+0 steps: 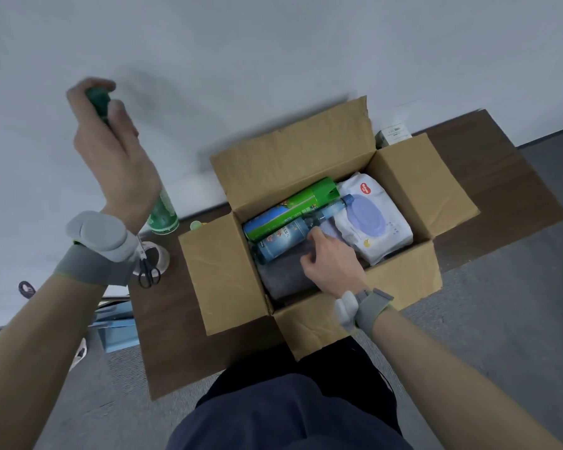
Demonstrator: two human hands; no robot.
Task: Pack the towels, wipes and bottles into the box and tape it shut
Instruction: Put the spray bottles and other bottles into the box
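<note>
An open cardboard box (228, 274) stands on a dark brown table. Inside lie a green spray can (293, 206), a blue-labelled clear bottle (283, 238), a white pack of wipes (374, 222) and a grey towel (286, 277). My right hand (332, 264) reaches into the box, its curled fingers holding the blue-labelled bottle above the towel. My left hand (114, 151) is raised to the left of the box and grips a green bottle (163, 212) by its dark green cap end, bottle hanging upright below the palm.
Black-handled scissors (148, 271) and a roll of clear tape (156, 254) lie on the table (163, 336) left of the box. A small white carton (394, 133) sits behind the box by the wall. Blue items lie on the floor at left.
</note>
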